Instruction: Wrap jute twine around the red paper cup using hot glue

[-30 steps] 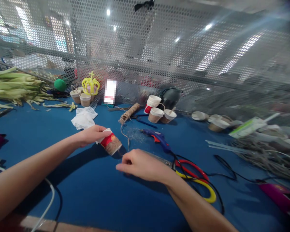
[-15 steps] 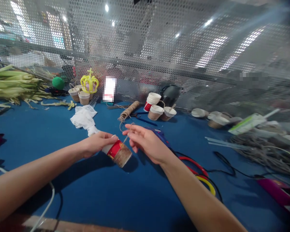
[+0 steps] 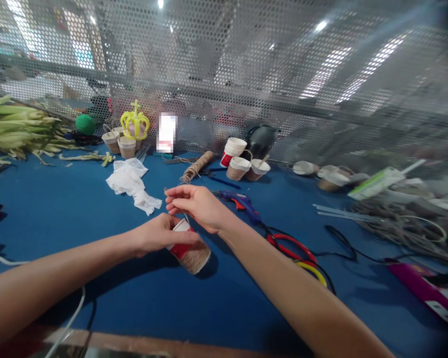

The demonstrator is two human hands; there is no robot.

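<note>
Fingers of my left hand (image 3: 155, 234), curled narrow, grip a paper cup (image 3: 196, 256) whose white rim tilts toward ten o'clock and whose brown lower end points to four; the thumb lies across its red band. Relative to these fingers the cup sits between three and four o'clock, in direct contact. Fingers of my right hand (image 3: 203, 206) are drawn together at the tips, pinching a thin strand of twine (image 3: 186, 217), visible below the hand and again just beyond the fingertips. From those tips the cup lies near, at five o'clock. Whether its base touches the blue tabletop (image 3: 134, 308) I cannot tell. With the cup as the dial's centre, and twelve pointing away from me, a roll of twine (image 3: 197, 166) lies at twelve, crumpled white cloth (image 3: 127, 176) between ten and eleven, white-rimmed cups (image 3: 237, 169) at one, and a glue gun (image 3: 248, 209) at two.
</note>
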